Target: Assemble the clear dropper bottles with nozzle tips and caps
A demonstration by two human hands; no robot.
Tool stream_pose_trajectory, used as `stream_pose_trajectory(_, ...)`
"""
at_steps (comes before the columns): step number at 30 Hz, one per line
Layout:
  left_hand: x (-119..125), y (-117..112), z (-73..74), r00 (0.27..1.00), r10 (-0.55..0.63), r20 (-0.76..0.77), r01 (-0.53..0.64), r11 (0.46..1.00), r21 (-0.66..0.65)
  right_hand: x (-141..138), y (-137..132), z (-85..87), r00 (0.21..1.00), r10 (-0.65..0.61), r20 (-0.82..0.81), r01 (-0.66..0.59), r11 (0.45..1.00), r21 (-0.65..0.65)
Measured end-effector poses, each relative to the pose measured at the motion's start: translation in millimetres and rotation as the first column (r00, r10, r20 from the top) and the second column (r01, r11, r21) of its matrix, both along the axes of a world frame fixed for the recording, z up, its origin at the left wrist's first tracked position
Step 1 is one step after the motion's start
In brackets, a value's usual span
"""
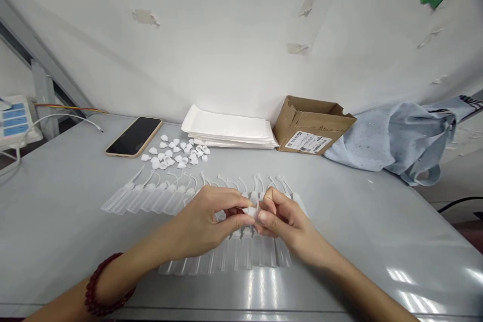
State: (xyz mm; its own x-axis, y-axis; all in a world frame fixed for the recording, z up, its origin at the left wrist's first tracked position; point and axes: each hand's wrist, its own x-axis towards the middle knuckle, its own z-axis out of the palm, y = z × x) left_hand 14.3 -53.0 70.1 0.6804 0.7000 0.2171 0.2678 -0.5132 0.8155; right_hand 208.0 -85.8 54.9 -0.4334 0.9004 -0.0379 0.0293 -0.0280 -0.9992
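Note:
In the head view, my left hand pinches a small white cap between thumb and fingertips. My right hand meets it from the other side, its fingers curled round what looks like a small translucent plastic bottle, mostly hidden. A thin white strip stands up between the two hands. Below and behind them lie two rows of translucent bottles: a back row with thin white tails pointing to the wall, and a front row partly covered by my hands.
Loose white caps are scattered beyond the back row. A phone lies left of them. Against the wall are a stack of white sheets or envelopes and an open cardboard box. Light blue cloth hangs over the right edge.

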Motion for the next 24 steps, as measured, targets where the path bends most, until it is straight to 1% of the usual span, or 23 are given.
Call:
stream_pose_trajectory(1, 0, -1, 0.4, 1.0, 0.0, 0.011, 0.0, 1.0, 0.027, 0, 1, 1.3, 0.994, 0.037, -0.101, -0.049, 0.992, -0.116)
stream_pose_trajectory(2, 0, -2, 0.8, 1.0, 0.004, 0.022, -0.005, 0.999, 0.046, -1, 2, 2.1, 0.982, 0.065, -0.177, -0.101, 0.974, -0.204)
stream_pose_trajectory(3, 0, -2, 1.1, 0.999, 0.005, 0.034, -0.006, 0.999, 0.045, -1, 3, 2.5, 0.973, 0.084, -0.216, -0.139, 0.958, -0.251)
stream_pose_trajectory(4, -1, -2, 1.4, 0.999, 0.005, 0.048, -0.006, 1.0, 0.022, -1, 3, 2.7, 0.973, 0.092, -0.214, -0.146, 0.955, -0.257)
stream_pose_trajectory(5, -1, -2, 1.7, 0.998, 0.017, 0.063, -0.016, 1.0, -0.016, 0, 3, 2.6, 0.983, 0.076, -0.165, -0.111, 0.97, -0.215)
stream_pose_trajectory(6, -1, -1, 2.0, 0.996, 0.042, 0.079, -0.037, 0.997, -0.061, 0, 2, 2.2, 0.997, 0.032, -0.075, -0.04, 0.993, -0.111)
stream_pose_trajectory(7, -2, -1, 2.4, 0.993, 0.076, 0.092, -0.066, 0.992, -0.108, 0, 2, 1.4, 0.998, -0.044, 0.041, 0.042, 0.998, 0.057)
stream_pose_trajectory(8, -2, 0, 2.8, 0.989, 0.116, 0.096, -0.1, 0.982, -0.158, 1, 1, 0.3, 0.976, -0.149, 0.158, 0.103, 0.957, 0.27)
stream_pose_trajectory(9, -3, 1, 3.2, 0.984, 0.155, 0.092, -0.133, 0.968, -0.211, 2, 0, -1.4, 0.931, -0.268, 0.249, 0.118, 0.864, 0.489)
stream_pose_trajectory(10, -4, 2, 3.6, 0.979, 0.186, 0.082, -0.158, 0.95, -0.268, 3, 0, -3.4, 0.874, -0.376, 0.307, 0.083, 0.738, 0.67)
stream_pose_trajectory(11, -4, 3, 3.9, 0.977, 0.201, 0.07, -0.169, 0.93, -0.326, 4, 0, -5.8, 0.822, -0.459, 0.338, 0.015, 0.61, 0.793)
stream_pose_trajectory(12, -4, 4, 4.0, 0.977, 0.204, 0.062, -0.166, 0.911, -0.377, 4, 0, -8.1, 0.781, -0.513, 0.356, -0.06, 0.506, 0.86)
stream_pose_trajectory(13, -4, 5, 4.0, 0.978, 0.203, 0.057, -0.161, 0.895, -0.416, 5, 0, -10.3, 0.75, -0.548, 0.37, -0.12, 0.437, 0.891)
stream_pose_trajectory(14, -4, 5, 3.7, 0.978, 0.199, 0.055, -0.156, 0.885, -0.439, 5, 0, -12.0, 0.73, -0.565, 0.384, -0.163, 0.403, 0.901)
stream_pose_trajectory(15, -4, 6, 3.2, 0.98, 0.192, 0.053, -0.149, 0.881, -0.449, 5, 0, -13.0, 0.723, -0.563, 0.401, -0.183, 0.403, 0.897)
stream_pose_trajectory(16, -4, 6, 2.5, 0.981, 0.184, 0.052, -0.142, 0.883, -0.448, 5, 0, -13.3, 0.729, -0.545, 0.414, -0.18, 0.43, 0.884)
stream_pose_trajectory(17, -3, 6, 1.7, 0.983, 0.176, 0.052, -0.135, 0.886, -0.443, 4, 0, -12.8, 0.751, -0.513, 0.417, -0.158, 0.474, 0.867)
stream_pose_trajectory(19, -3, 7, 0.5, 0.985, 0.162, 0.056, -0.123, 0.895, -0.428, 2, -2, -9.3, 0.81, -0.432, 0.396, -0.072, 0.596, 0.799)
stream_pose_trajectory(21, -3, 6, 0.1, 0.985, 0.158, 0.066, -0.118, 0.905, -0.409, 0, -3, -4.0, 0.864, -0.352, 0.36, 0.024, 0.743, 0.669)
stream_pose_trajectory(23, -2, 5, 0.6, 0.985, 0.158, 0.069, -0.121, 0.918, -0.379, -1, -4, 1.2, 0.912, -0.258, 0.319, 0.093, 0.887, 0.452)
stream_pose_trajectory(24, -2, 4, 1.0, 0.985, 0.158, 0.071, -0.123, 0.927, -0.353, -2, -4, 3.1, 0.937, -0.208, 0.279, 0.113, 0.94, 0.322)
